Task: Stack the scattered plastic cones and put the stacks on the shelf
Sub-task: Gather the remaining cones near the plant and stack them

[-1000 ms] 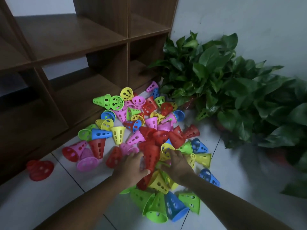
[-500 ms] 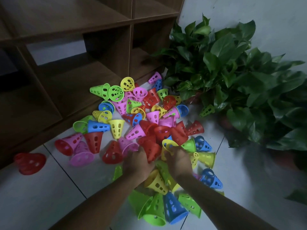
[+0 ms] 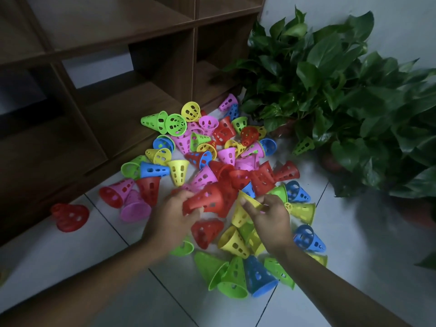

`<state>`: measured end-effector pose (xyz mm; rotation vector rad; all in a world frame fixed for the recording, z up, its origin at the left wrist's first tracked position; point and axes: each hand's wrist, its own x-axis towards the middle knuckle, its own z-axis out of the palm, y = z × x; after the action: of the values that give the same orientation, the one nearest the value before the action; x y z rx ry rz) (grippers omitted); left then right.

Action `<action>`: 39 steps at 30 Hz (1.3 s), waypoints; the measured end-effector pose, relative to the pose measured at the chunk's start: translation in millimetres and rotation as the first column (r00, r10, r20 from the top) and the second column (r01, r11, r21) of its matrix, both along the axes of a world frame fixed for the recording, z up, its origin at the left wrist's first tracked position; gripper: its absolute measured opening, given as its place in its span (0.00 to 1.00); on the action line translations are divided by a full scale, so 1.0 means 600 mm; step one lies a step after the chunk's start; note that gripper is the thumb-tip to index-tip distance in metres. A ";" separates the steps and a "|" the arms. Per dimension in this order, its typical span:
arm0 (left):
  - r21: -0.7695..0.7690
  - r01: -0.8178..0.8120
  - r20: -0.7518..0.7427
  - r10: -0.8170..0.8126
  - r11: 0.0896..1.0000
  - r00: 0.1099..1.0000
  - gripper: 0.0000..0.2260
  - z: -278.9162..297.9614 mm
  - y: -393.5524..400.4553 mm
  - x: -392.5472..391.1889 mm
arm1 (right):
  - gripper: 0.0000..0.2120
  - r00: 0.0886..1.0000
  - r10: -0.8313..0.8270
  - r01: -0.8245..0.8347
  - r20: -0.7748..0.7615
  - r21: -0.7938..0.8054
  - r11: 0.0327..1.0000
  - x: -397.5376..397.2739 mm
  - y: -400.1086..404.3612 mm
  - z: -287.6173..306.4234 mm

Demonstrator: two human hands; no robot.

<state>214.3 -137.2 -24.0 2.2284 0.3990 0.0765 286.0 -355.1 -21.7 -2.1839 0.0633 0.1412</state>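
A heap of perforated plastic cones (image 3: pixel 226 161) in red, pink, yellow, green and blue lies scattered on the white tile floor. My left hand (image 3: pixel 173 214) grips a red cone (image 3: pixel 207 200) by its wide rim, lifted slightly above the heap. My right hand (image 3: pixel 271 215) pinches the rim of a yellow cone (image 3: pixel 243 208) right beside the red one. The brown wooden shelf (image 3: pixel 113 119) stands at the left and back, its low compartments open toward the heap.
A lone red cone (image 3: pixel 70 217) lies apart at the left, near the shelf base. Large leafy potted plants (image 3: pixel 342 90) crowd the right side, and one green cone (image 3: pixel 304 145) sits under their leaves. White tiles (image 3: pixel 70 256) lie in front.
Both hands have come up out of the heap: the left now lifts a red cone, the right holds a yellow one. The camera has tilted down and closer.
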 end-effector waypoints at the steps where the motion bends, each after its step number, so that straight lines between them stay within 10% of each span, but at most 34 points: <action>1: -0.043 -0.028 0.021 0.029 0.999 0.999 0.11 0.010 0.013 -0.017 | 0.14 1.000 0.002 -0.002 -0.002 0.040 0.999 -0.012 0.002 0.003; 13: 0.001 -0.179 0.133 0.177 0.984 0.975 0.16 0.047 0.058 -0.226 | 0.29 0.976 0.037 0.075 -0.212 0.498 0.864 -0.151 0.030 0.021; 21: 0.170 0.025 -0.176 0.005 0.985 0.984 0.19 -0.054 0.023 -0.307 | 0.32 0.928 0.128 0.081 -0.350 0.526 0.847 -0.239 0.039 0.012; 32: 0.115 -0.045 -0.230 0.071 0.992 0.971 0.24 -0.071 0.003 -0.363 | 0.30 0.890 0.351 -0.296 -0.293 0.216 0.931 -0.295 0.043 0.001; 39: 0.087 -0.234 -0.147 0.245 0.968 0.958 0.19 -0.028 0.004 -0.441 | 0.28 0.666 0.745 -0.716 -0.028 -0.302 0.629 -0.311 0.085 -0.007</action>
<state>-50.4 -134.9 -40.7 2.2512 0.7631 0.0442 99.1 -304.2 -25.9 -2.3778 -0.9489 0.5130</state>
